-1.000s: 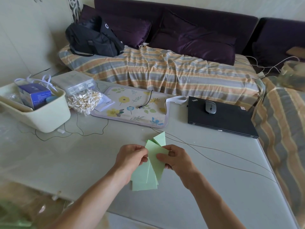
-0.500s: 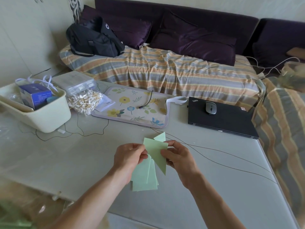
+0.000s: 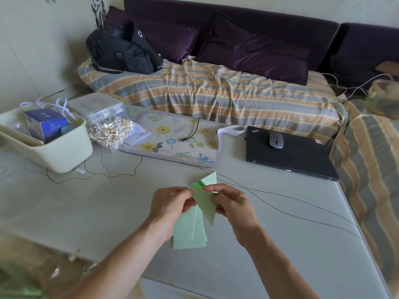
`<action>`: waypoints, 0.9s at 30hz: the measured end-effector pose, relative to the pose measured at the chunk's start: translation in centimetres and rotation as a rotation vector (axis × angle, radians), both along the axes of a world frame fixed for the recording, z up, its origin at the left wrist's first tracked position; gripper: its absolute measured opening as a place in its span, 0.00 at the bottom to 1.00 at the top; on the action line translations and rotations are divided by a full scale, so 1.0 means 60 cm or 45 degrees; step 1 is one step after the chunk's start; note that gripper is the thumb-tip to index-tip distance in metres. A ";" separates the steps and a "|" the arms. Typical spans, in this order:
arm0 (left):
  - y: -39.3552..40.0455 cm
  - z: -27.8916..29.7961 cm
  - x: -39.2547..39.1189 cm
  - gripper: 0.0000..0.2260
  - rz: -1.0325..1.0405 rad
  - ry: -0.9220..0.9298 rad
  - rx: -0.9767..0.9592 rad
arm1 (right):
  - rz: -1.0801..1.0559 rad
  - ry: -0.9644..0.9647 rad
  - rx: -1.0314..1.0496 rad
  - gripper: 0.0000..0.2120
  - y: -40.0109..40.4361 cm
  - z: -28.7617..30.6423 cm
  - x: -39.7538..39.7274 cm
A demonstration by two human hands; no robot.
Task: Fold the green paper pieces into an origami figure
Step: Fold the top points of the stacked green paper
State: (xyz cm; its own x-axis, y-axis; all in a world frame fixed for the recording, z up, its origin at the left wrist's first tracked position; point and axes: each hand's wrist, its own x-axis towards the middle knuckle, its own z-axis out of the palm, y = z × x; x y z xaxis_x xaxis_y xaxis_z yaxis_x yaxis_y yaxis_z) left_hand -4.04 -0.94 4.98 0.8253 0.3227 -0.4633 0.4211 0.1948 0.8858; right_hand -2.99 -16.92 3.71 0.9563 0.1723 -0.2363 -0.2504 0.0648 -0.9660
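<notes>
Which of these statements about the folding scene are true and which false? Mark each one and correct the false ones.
1. Both hands pinch the pale green folded paper piece. True: the left hand and the right hand each have a grip on it.
2. The grey computer mouse lies on the floral mat. False: it sits on the closed black laptop.
3. The black bag rests on the striped sofa cover. True.
4. The cream plastic tub stands right of the laptop. False: it stands far left.
</notes>
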 end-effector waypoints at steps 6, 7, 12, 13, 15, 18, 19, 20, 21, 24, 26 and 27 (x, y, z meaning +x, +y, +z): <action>0.002 0.001 0.001 0.04 -0.010 0.034 -0.116 | -0.047 -0.030 -0.053 0.18 0.002 -0.001 0.000; 0.001 0.001 0.002 0.04 -0.016 0.038 -0.137 | -0.057 -0.040 -0.077 0.18 0.002 -0.002 0.001; 0.000 0.003 0.004 0.13 -0.038 0.070 -0.278 | -0.096 -0.111 -0.209 0.19 0.000 -0.002 0.000; 0.001 0.002 0.004 0.13 -0.050 0.063 -0.272 | -0.092 -0.122 -0.226 0.19 0.000 -0.002 0.000; 0.001 -0.001 0.000 0.12 -0.098 0.037 -0.206 | -0.067 -0.144 -0.250 0.20 0.000 0.000 -0.001; 0.001 -0.004 -0.005 0.05 -0.115 -0.015 -0.099 | -0.030 -0.153 -0.220 0.20 0.001 -0.002 -0.001; 0.002 -0.005 -0.006 0.03 -0.111 -0.037 -0.069 | -0.021 -0.151 -0.205 0.21 0.001 -0.002 -0.001; 0.004 -0.005 -0.007 0.02 -0.107 -0.062 -0.046 | -0.018 -0.143 -0.191 0.22 0.002 -0.002 -0.001; 0.005 -0.005 -0.008 0.01 -0.102 -0.085 -0.027 | -0.016 -0.123 -0.171 0.23 0.004 -0.002 -0.001; 0.007 -0.006 -0.008 0.02 -0.113 -0.143 0.026 | -0.021 -0.013 -0.065 0.23 0.005 -0.001 0.000; 0.007 -0.007 -0.009 0.03 -0.156 -0.155 0.078 | -0.039 0.062 -0.041 0.19 0.003 0.002 0.001; 0.007 -0.008 -0.009 0.04 -0.183 -0.157 0.109 | -0.040 0.089 -0.044 0.16 0.002 0.003 0.002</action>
State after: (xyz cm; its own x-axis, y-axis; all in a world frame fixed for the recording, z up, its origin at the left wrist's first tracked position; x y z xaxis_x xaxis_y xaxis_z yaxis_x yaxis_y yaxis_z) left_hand -4.59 -0.54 4.50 0.9145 0.2312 -0.3321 0.3266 0.0625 0.9431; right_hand -2.88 -16.78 3.89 0.9419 0.1330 -0.3083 -0.3160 0.0408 -0.9479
